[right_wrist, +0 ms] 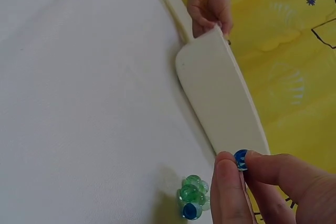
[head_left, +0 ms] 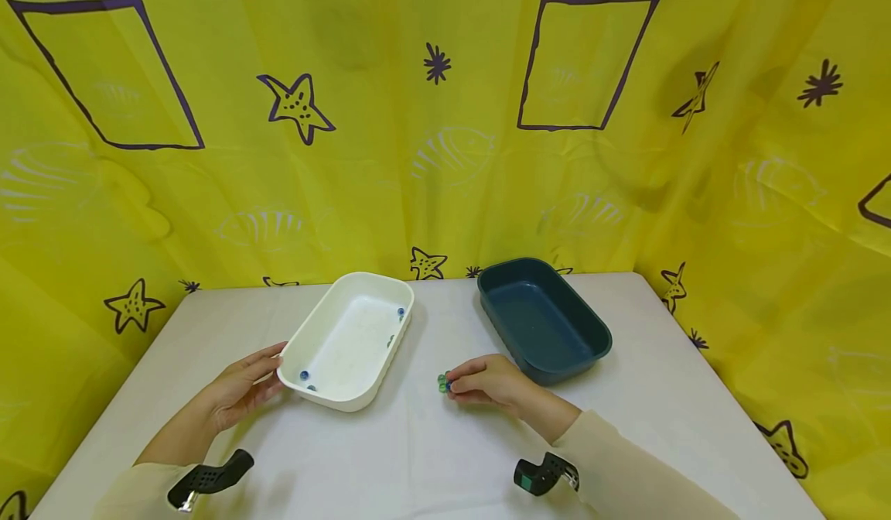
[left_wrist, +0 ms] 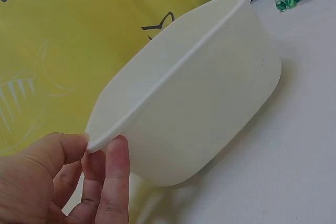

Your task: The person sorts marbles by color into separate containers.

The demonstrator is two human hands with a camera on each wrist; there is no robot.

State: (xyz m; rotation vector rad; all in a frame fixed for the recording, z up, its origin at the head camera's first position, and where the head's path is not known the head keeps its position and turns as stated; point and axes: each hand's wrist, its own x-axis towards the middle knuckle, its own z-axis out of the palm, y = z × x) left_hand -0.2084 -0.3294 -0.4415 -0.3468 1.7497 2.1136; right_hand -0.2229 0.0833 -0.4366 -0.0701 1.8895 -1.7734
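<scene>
My left hand (head_left: 240, 388) pinches the near left rim of a white basin (left_wrist: 205, 93), thumb on the edge and fingers beneath it. Inside the basin lie several glass marbles, among them a blue marble (head_left: 304, 375) at the near left corner and another at the far right. Between the thumb and fingertips of my right hand (head_left: 494, 384) is a blue marble (right_wrist: 241, 159). Just beside those fingertips sits a small cluster of green marbles (right_wrist: 192, 188) with a blue one at its edge, on the white tabletop.
A dark teal basin (head_left: 543, 326) stands behind and to the right of my right hand. The white cloth (head_left: 431, 458) covers the table, and a yellow patterned curtain (head_left: 362, 179) hangs along its back and sides. Black straps with camera mounts (head_left: 209, 480) are on both wrists.
</scene>
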